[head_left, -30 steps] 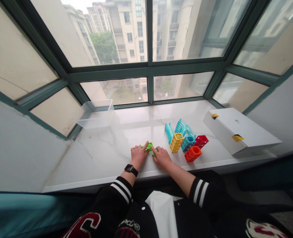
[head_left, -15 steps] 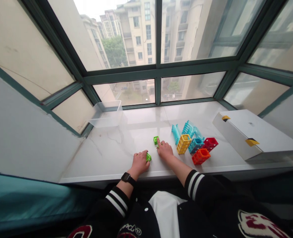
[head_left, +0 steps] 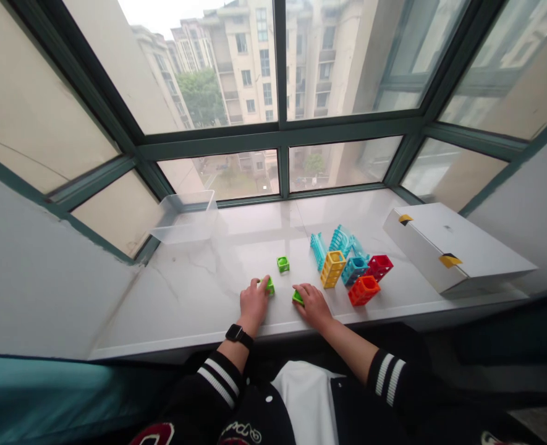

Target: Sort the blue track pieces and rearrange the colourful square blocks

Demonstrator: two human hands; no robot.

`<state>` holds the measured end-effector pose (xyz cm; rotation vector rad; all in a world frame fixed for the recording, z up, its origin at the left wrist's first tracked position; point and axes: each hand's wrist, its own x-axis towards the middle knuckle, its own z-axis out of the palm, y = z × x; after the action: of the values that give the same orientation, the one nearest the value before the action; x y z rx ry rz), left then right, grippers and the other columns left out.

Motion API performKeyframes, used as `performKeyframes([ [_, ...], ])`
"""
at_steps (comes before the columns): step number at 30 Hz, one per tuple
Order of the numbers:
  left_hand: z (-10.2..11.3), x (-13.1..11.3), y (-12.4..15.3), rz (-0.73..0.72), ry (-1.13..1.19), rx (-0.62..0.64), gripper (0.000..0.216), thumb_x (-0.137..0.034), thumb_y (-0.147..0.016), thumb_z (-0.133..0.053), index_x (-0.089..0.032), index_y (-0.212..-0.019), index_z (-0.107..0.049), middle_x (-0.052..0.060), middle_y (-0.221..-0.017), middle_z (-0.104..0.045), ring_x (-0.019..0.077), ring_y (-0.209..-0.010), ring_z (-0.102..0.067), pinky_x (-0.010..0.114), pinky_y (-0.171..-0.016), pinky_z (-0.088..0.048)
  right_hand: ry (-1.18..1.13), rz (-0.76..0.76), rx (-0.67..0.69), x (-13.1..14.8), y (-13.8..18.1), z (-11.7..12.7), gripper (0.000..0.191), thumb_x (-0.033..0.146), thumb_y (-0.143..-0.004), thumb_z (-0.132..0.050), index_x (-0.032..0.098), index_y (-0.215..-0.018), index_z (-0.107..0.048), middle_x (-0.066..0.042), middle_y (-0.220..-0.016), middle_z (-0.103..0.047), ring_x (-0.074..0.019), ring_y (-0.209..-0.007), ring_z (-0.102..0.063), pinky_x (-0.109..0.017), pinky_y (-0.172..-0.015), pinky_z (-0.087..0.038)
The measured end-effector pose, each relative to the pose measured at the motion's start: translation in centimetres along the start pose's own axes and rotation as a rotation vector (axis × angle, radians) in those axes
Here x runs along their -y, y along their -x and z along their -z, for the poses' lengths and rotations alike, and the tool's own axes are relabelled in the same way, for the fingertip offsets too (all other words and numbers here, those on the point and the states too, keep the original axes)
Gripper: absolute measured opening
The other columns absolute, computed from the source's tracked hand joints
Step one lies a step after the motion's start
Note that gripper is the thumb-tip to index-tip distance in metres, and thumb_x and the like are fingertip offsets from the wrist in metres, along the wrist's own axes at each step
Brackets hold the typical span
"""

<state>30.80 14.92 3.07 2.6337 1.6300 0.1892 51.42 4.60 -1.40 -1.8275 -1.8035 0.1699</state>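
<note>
My left hand (head_left: 253, 304), with a black watch on its wrist, has its fingers closed around a small green block (head_left: 270, 286) on the white sill. My right hand (head_left: 314, 305) grips another green block (head_left: 297, 296) close to the sill's front edge; the fingers hide part of it. Between and beyond my hands, a third green block (head_left: 283, 264) rests on the sill, touched by neither hand. To the right of my right hand stand a yellow block stack (head_left: 333, 270), a blue stack (head_left: 355, 271), a red stack (head_left: 379, 267) and an orange stack (head_left: 364, 290).
Light blue plastic pieces (head_left: 340, 241) lie behind the stacks. A clear plastic bin (head_left: 186, 233) sits at the back left of the marble-look sill (head_left: 199, 309). At the right is a white box (head_left: 463, 247) with yellow-and-black tabs. Window frames (head_left: 282, 136) border the back.
My right hand has drawn back from the far green block and now grips a green block nearer the front edge. My left hand still holds its block. The view has shifted slightly.
</note>
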Motion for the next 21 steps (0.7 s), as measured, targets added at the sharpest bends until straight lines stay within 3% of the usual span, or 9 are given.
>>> performKeyframes([
  [4,-0.4,0.2,-0.9,0.048,-0.094,-0.016,0.065,-0.011,-0.099,-0.050,-0.041,-0.157,-0.045,0.011,-0.139,-0.057,0.0197,-0.084,-0.070,0.036,-0.079,-0.054,-0.034,0.012,-0.025,-0.1,0.4,0.2,0.052,0.025,-0.095,-0.064,0.025,-0.147,-0.055,-0.013,-0.132,-0.061,-0.0308,-0.120,-0.059,-0.046,-0.104,-0.049],
  [7,-0.8,0.6,-1.1,0.069,-0.113,-0.084,0.074,-0.006,-0.094,-0.049,-0.036,-0.161,-0.037,0.015,-0.145,-0.051,0.0193,-0.082,-0.069,0.037,-0.078,-0.056,-0.048,0.022,-0.031,-0.1,0.3,0.3,0.059,0.024,-0.091,-0.064,0.025,-0.149,-0.053,-0.014,-0.134,-0.060,-0.0313,-0.121,-0.058,-0.048,-0.105,-0.050],
  [13,-1.3,1.4,0.6,0.064,0.002,-0.196,0.055,-0.017,-0.093,-0.057,-0.017,-0.147,-0.048,0.018,-0.138,-0.052,0.0254,-0.097,-0.066,0.038,-0.080,-0.057,-0.128,0.046,-0.091,-0.4,0.4,0.2,0.059,0.017,-0.082,-0.061,0.021,-0.141,-0.052,-0.015,-0.135,-0.059,-0.0324,-0.124,-0.056,-0.050,-0.107,-0.049],
  [16,-1.1,1.3,2.0,0.016,0.035,-0.187,0.048,-0.020,-0.095,-0.058,-0.019,-0.143,-0.052,0.015,-0.130,-0.054,0.0244,-0.097,-0.065,0.037,-0.082,-0.055,-0.171,0.042,-0.106,-0.6,0.3,0.2,0.053,0.014,-0.080,-0.059,0.021,-0.132,-0.054,-0.014,-0.130,-0.060,-0.0317,-0.122,-0.057,-0.050,-0.106,-0.050],
  [21,-0.4,0.3,2.5,-0.086,0.007,-0.102,0.054,-0.029,-0.101,-0.054,-0.028,-0.155,-0.047,0.009,-0.115,-0.059,0.0228,-0.092,-0.064,0.036,-0.083,-0.052,-0.170,0.045,-0.105,-0.5,0.2,0.3,0.052,0.014,-0.080,-0.060,0.021,-0.132,-0.055,-0.014,-0.128,-0.061,-0.0317,-0.121,-0.058,-0.049,-0.105,-0.051],
])
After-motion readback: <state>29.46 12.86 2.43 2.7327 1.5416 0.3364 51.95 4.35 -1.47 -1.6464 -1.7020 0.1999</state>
